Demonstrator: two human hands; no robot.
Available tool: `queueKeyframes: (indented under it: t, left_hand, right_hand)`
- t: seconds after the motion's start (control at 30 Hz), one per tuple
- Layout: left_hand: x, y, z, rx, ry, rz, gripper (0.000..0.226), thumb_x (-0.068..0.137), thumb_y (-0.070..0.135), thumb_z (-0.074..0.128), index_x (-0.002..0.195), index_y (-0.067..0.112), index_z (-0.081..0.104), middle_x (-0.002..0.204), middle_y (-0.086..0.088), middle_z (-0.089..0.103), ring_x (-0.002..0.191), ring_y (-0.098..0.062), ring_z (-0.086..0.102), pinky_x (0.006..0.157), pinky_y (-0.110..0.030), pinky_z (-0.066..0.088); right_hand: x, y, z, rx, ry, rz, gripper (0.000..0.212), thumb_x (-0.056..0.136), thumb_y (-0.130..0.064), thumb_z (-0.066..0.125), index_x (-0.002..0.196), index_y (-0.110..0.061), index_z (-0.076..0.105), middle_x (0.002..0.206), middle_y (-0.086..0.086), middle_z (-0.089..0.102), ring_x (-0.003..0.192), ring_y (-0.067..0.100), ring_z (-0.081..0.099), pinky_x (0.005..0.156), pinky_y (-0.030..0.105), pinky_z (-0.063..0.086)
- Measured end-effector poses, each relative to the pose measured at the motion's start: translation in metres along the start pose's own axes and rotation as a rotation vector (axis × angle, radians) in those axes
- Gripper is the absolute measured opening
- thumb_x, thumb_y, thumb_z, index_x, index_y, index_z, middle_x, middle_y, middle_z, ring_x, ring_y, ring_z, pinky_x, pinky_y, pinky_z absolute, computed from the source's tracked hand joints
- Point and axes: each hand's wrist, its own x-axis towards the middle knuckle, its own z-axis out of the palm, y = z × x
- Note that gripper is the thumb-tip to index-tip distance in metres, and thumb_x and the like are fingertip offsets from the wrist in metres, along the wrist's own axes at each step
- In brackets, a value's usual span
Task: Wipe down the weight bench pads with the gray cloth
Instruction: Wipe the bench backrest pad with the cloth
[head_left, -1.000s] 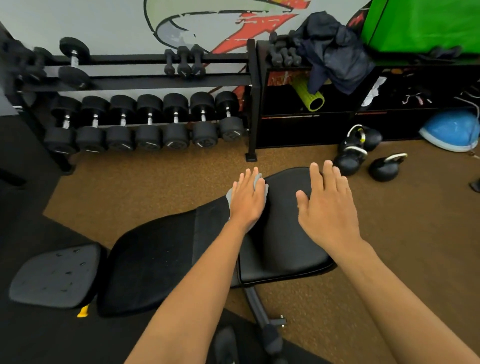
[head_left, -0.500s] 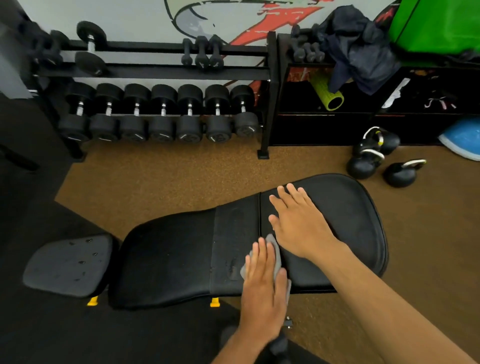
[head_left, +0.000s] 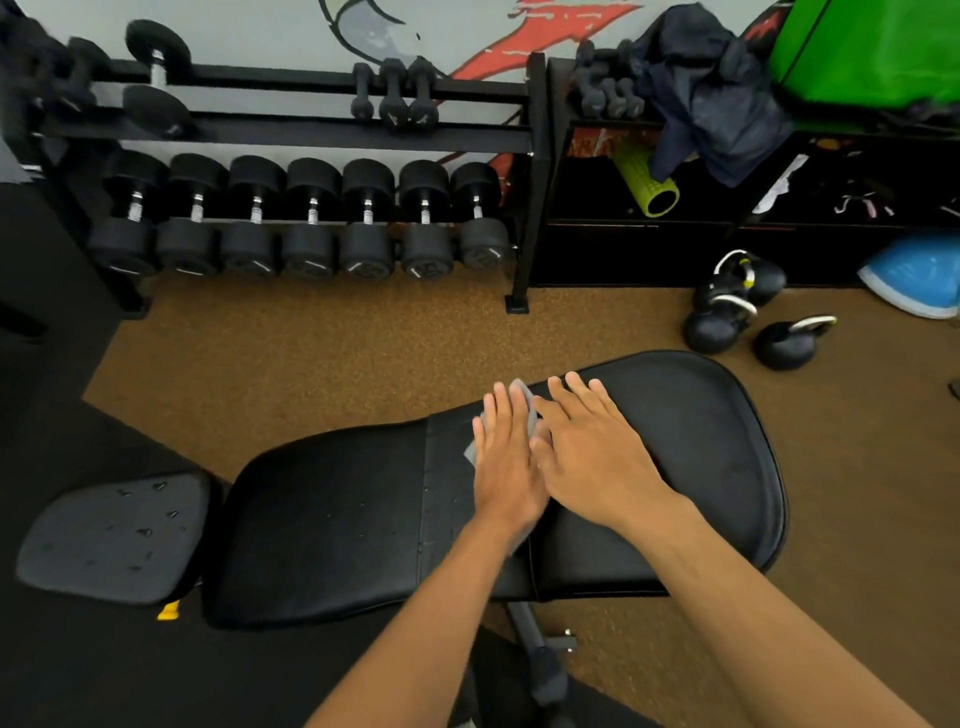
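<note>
A black weight bench lies across the view, its long back pad (head_left: 332, 519) in the middle and a wider end section (head_left: 701, 457) at the right. A smaller grey seat pad (head_left: 109, 540) with droplets sits at the left. My left hand (head_left: 506, 462) presses flat on the gray cloth (head_left: 530, 410) near the pad's far edge, fingers straight; only the cloth's edges show. Just to its right, my right hand (head_left: 592, 452) rests flat on the pad, touching the left hand.
A dumbbell rack (head_left: 311, 223) stands behind the bench. Kettlebells (head_left: 748, 322) sit on the brown floor at the right, near a blue dome (head_left: 919, 275). A black shelf (head_left: 727, 228) holds a green roller and dark clothing. The bench's leg (head_left: 540, 660) runs below.
My left hand slid the cloth from the pad's near edge up to its far edge. My right hand stayed on the pad, now alongside the left.
</note>
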Motion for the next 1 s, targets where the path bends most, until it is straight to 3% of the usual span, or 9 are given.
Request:
queueKeyframes:
  t: [0.2, 0.3, 0.47, 0.63, 0.87, 1.0]
  left_hand:
    - [0.048, 0.007, -0.018, -0.100, 0.015, -0.055, 0.061, 0.113, 0.048, 0.020, 0.167, 0.022, 0.009, 0.175, 0.003, 0.004, 0.160, -0.007, -0.007, 0.130, -0.035, -0.009]
    - [0.030, 0.004, -0.017, -0.117, 0.105, -0.027, 0.062, 0.112, 0.048, 0.025, 0.167, 0.021, 0.012, 0.175, 0.003, 0.000, 0.160, -0.007, -0.010, 0.131, -0.036, -0.009]
    - [-0.028, -0.010, -0.005, -0.073, 0.025, 0.064, 0.061, 0.114, 0.043, 0.021, 0.166, 0.024, -0.004, 0.174, 0.009, -0.013, 0.156, -0.003, -0.023, 0.131, -0.042, -0.009]
    - [-0.102, -0.010, 0.006, -0.095, 0.049, 0.023, 0.063, 0.110, 0.054, 0.015, 0.164, 0.032, -0.007, 0.173, 0.014, -0.010, 0.157, 0.000, -0.019, 0.131, -0.040, -0.007]
    - [-0.176, -0.007, 0.020, -0.135, 0.114, -0.013, 0.053, 0.115, 0.034, 0.027, 0.165, 0.032, 0.011, 0.172, 0.026, -0.001, 0.159, -0.001, -0.007, 0.132, -0.035, -0.003]
    - [-0.182, -0.005, 0.027, -0.051, 0.145, -0.003, 0.053, 0.115, 0.032, 0.026, 0.164, 0.035, 0.008, 0.171, 0.028, -0.004, 0.159, -0.002, -0.007, 0.131, -0.031, -0.004]
  right_hand:
    - [-0.008, -0.002, 0.001, 0.014, -0.017, 0.005, 0.063, 0.108, -0.037, 0.034, 0.162, -0.011, 0.016, 0.170, 0.011, 0.015, 0.158, 0.026, 0.002, 0.129, 0.043, 0.000]
    - [-0.012, -0.005, 0.003, 0.024, -0.020, -0.008, 0.062, 0.108, -0.035, 0.034, 0.162, -0.011, 0.018, 0.169, 0.012, 0.017, 0.158, 0.027, 0.003, 0.129, 0.043, 0.001]
    - [-0.013, -0.008, 0.010, 0.038, -0.026, -0.044, 0.058, 0.108, -0.034, 0.030, 0.161, -0.012, 0.023, 0.169, 0.012, 0.017, 0.158, 0.026, 0.003, 0.129, 0.042, 0.001]
    - [-0.015, -0.015, 0.019, 0.072, -0.098, -0.139, 0.056, 0.109, -0.035, 0.032, 0.160, -0.013, 0.027, 0.170, 0.010, 0.015, 0.158, 0.024, 0.002, 0.128, 0.039, 0.000]
    - [-0.015, -0.010, 0.023, 0.008, -0.177, -0.229, 0.059, 0.108, -0.036, 0.035, 0.161, -0.013, 0.022, 0.170, 0.011, 0.011, 0.158, 0.026, 0.001, 0.128, 0.041, 0.000]
    - [-0.016, 0.002, 0.019, -0.021, -0.181, -0.248, 0.061, 0.108, -0.038, 0.035, 0.162, -0.013, 0.020, 0.171, 0.011, 0.010, 0.158, 0.026, 0.001, 0.128, 0.041, 0.000]
